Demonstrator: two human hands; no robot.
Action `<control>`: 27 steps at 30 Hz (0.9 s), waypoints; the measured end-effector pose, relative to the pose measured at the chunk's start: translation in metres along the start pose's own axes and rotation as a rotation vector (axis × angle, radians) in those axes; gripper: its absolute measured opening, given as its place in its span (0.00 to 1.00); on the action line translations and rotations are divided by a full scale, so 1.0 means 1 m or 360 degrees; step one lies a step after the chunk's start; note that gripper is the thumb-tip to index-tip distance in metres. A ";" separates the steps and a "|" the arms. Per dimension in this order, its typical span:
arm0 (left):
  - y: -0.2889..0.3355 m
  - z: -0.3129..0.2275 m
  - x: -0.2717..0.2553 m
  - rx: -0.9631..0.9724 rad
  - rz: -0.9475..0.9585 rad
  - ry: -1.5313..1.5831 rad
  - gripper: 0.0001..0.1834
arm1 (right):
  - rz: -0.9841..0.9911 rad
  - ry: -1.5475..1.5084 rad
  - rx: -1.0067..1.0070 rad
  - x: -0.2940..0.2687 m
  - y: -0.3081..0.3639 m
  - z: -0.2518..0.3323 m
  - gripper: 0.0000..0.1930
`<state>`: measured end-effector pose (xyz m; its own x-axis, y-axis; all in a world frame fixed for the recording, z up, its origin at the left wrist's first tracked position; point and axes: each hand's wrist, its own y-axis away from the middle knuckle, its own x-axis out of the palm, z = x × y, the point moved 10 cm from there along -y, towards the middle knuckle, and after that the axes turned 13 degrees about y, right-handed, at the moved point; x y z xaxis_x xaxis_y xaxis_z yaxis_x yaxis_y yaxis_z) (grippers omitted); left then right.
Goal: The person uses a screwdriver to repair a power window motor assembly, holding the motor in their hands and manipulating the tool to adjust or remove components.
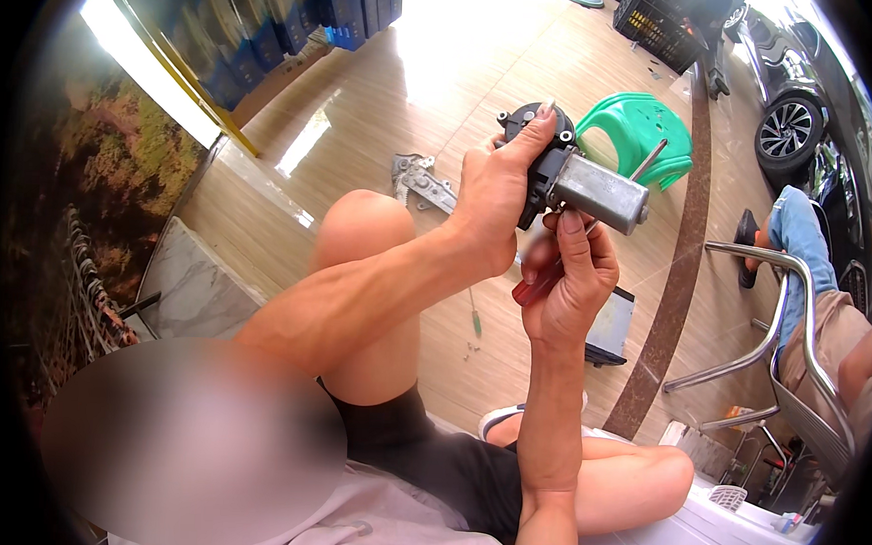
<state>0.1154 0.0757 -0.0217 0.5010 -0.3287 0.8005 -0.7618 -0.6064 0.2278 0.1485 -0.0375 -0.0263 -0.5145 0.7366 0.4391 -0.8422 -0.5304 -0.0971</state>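
My left hand (492, 183) is closed around a small electric motor (602, 194) with a silver cylinder and a black round gear housing (537, 127). Its thumb presses on top of the housing. Just below the cylinder, my right hand (575, 277) is closed on a screwdriver with a red handle (539, 282). The shaft (648, 161) slants up past the motor and shows again beyond its far side; the motor covers the middle of it. Whether the shaft touches the motor, I cannot tell.
A metal bracket (425, 184) lies on the tiled floor, with a thin green-handled tool (476, 322) nearer. Beyond the motor stands a green plastic stool (667, 127). A flat dark-edged box (611, 327) rests near my right forearm. At right, a person sits on a metal-framed chair (800, 285) near a black car.
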 end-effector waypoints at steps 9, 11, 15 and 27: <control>0.001 -0.006 0.000 0.0080 -0.0031 0.0099 0.18 | -0.0048 0.0163 0.0041 0.000 0.004 0.005 0.08; 0.002 -0.007 0.000 0.0090 -0.0029 0.0107 0.18 | -0.0025 0.0205 0.0037 0.002 0.005 0.006 0.08; 0.002 -0.007 0.000 0.0065 -0.0013 0.0039 0.19 | -0.0052 0.0313 0.0003 0.001 0.006 0.007 0.09; 0.002 -0.001 -0.001 -0.0018 -0.0008 -0.0003 0.20 | -0.0095 0.0547 -0.0190 -0.003 0.004 0.011 0.13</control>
<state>0.1131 0.0756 -0.0215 0.5055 -0.3269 0.7985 -0.7640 -0.5997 0.2381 0.1489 -0.0461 -0.0186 -0.4709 0.8735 0.1236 -0.8749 -0.4443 -0.1927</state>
